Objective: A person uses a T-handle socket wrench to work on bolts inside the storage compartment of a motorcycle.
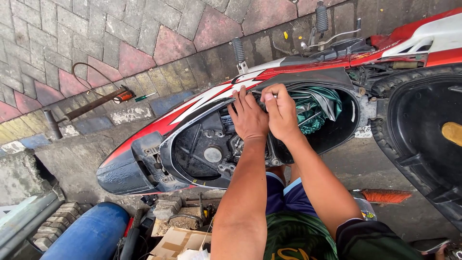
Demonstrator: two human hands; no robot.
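A red, white and black motorbike (pixel 202 103) lies below me with its seat lifted, baring the engine bay (pixel 207 149) and a storage tub (pixel 337 130) stuffed with a green and grey cloth (pixel 313 108). My left hand (pixel 248 118) rests fingers-down on the far rim of the open body, apart from any tool. Beside it my right hand (pixel 281 110) is closed on a small silvery tool whose tip shows at the thumb. Both hands meet at the divide between engine bay and tub.
The raised black seat underside (pixel 423 130) stands at the right. On the paving lie a long-handled hammer-like tool (pixel 86 108) and a green screwdriver (pixel 144 97). A blue drum (pixel 91 236), cardboard (pixel 178 243) and an orange brush (pixel 385 196) sit near my legs.
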